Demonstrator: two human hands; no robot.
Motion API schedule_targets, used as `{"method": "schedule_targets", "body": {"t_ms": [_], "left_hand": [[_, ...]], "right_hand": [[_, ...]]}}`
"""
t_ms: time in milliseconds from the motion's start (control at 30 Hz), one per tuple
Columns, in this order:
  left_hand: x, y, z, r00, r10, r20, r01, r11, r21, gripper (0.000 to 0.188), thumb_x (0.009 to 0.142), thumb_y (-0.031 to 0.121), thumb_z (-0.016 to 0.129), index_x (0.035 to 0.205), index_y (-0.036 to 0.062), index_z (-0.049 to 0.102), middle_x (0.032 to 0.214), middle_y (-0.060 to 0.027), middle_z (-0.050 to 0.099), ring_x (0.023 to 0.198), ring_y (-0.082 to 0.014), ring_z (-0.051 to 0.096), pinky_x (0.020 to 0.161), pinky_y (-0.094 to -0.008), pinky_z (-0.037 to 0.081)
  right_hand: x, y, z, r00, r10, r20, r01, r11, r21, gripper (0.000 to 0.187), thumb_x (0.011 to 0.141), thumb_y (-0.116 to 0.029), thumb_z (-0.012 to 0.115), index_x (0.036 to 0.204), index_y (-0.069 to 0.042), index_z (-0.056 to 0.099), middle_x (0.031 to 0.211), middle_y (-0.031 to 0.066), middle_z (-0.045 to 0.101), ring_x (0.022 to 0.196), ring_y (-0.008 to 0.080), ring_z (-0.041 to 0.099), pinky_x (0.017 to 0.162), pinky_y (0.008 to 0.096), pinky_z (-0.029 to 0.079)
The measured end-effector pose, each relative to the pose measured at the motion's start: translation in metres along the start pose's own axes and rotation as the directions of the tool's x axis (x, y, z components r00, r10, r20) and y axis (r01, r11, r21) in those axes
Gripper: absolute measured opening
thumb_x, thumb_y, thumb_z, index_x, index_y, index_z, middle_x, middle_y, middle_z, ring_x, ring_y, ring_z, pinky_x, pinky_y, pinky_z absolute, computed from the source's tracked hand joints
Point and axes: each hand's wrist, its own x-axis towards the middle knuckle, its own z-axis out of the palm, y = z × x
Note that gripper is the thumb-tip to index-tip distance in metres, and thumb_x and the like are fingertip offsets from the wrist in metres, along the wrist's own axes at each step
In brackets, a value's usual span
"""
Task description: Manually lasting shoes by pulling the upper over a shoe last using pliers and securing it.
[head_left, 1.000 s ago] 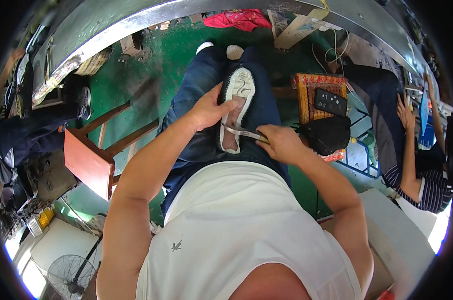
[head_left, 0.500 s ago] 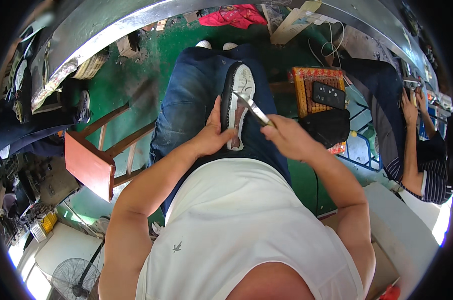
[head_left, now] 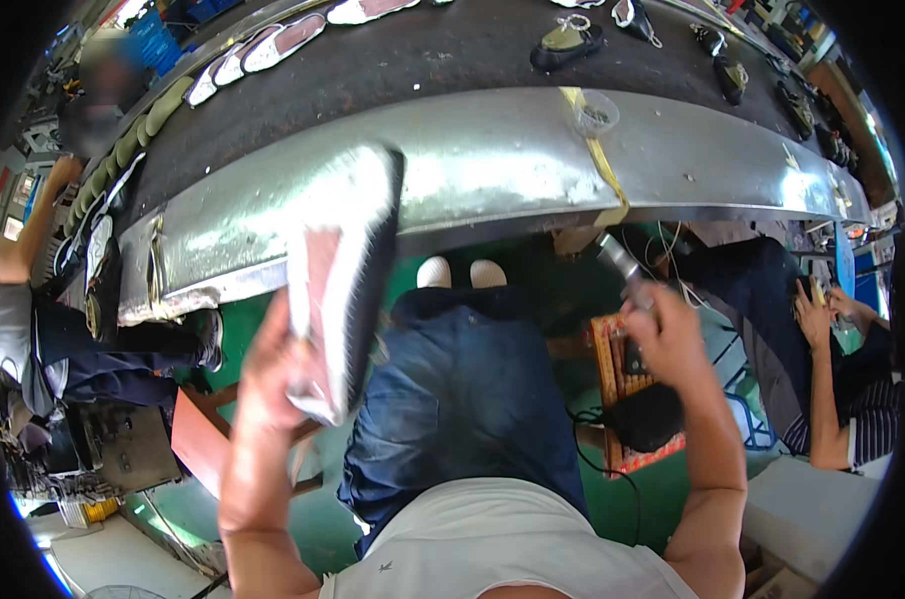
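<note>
My left hand (head_left: 270, 361) grips an unsoled shoe (head_left: 319, 290) near one end and holds it up to the left of my knees. The shoe's underside faces me, with a pinkish-brown middle, a white border and a black stitched side; motion blurs it. Over on the right, my right hand (head_left: 662, 334) is closed around a hammer (head_left: 622, 262), its shiny metal end pointing up toward the bench. The hammer is well apart from the shoe, and its handle is mostly hidden by my fingers.
A metal bench edge (head_left: 472, 150) curves ahead, with a dark conveyor belt (head_left: 452, 75) behind it bearing several shoes. A clear cup (head_left: 594, 115) sits on the edge. Beside me are a wooden stool (head_left: 198, 439) and a black pouch (head_left: 652, 417). People work at both sides.
The shoe has left my lap and moved up and left in my left hand. My right hand has swung right with the hammer, away from the shoe. The view has tilted up toward the bench.
</note>
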Motion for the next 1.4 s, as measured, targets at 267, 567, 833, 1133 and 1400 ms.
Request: {"method": "schedule_targets", "body": {"t_ms": [267,567,833,1133,1400], "left_hand": [[0.330,0.133,-0.068,0.920,0.155,-0.360,0.086,0.816,0.572,0.068,0.094,0.019,0.060,0.156,0.0094,0.033,0.131,-0.0115,0.063,0.105,-0.0250,0.068,0.093,-0.0375,0.054],[0.453,0.069,-0.075,0.991,-0.098,-0.091,-0.043,-0.877,0.479,0.034,0.096,0.034,0.055,0.105,0.0068,0.072,0.116,-0.0149,0.070,0.106,-0.0323,0.069,0.089,-0.0462,0.054],[0.669,0.046,-0.028,0.913,0.397,0.092,0.006,-0.240,0.971,0.060,0.094,0.049,0.059,0.130,0.0009,0.061,0.126,-0.0248,0.065,0.121,-0.0380,0.061,0.104,-0.0423,0.046],[0.816,0.022,0.013,0.894,0.418,-0.160,0.178,-0.003,0.984,0.088,0.089,0.055,0.064,0.142,-0.0123,0.041,0.142,-0.0314,0.052,0.137,-0.0429,0.045,0.114,-0.0405,0.039],[0.646,0.083,0.002,0.995,0.040,-0.096,-0.001,0.928,0.372,0.038,0.101,0.034,0.061,0.117,0.0000,0.062,0.097,-0.0116,0.072,0.066,-0.0193,0.069,0.041,-0.0246,0.041]], "right_hand": [[0.177,0.133,-0.045,0.933,-0.103,-0.344,-0.108,0.834,-0.541,0.043,0.092,-0.036,0.069,0.116,0.000,0.060,0.100,0.0199,0.067,0.093,0.0425,0.064,0.085,0.0480,0.049],[0.195,0.147,-0.045,0.913,0.008,-0.409,-0.225,0.845,-0.484,0.045,0.091,-0.033,0.072,0.118,0.000,0.059,0.107,0.0212,0.064,0.099,0.0414,0.061,0.087,0.0456,0.049],[0.207,0.141,-0.044,0.903,0.131,-0.409,-0.300,0.874,-0.383,0.045,0.082,-0.020,0.079,0.117,-0.001,0.058,0.106,0.0180,0.062,0.098,0.0376,0.061,0.086,0.0438,0.049],[0.214,0.142,-0.041,0.920,0.131,-0.370,-0.285,0.872,-0.399,0.051,0.075,-0.016,0.082,0.117,-0.001,0.056,0.107,0.0175,0.062,0.096,0.0382,0.061,0.085,0.0444,0.049],[0.218,0.133,-0.037,0.916,0.100,-0.388,-0.265,0.878,-0.399,0.046,0.081,-0.021,0.080,0.116,-0.001,0.057,0.107,0.0195,0.062,0.098,0.0396,0.060,0.086,0.0453,0.049]]}}
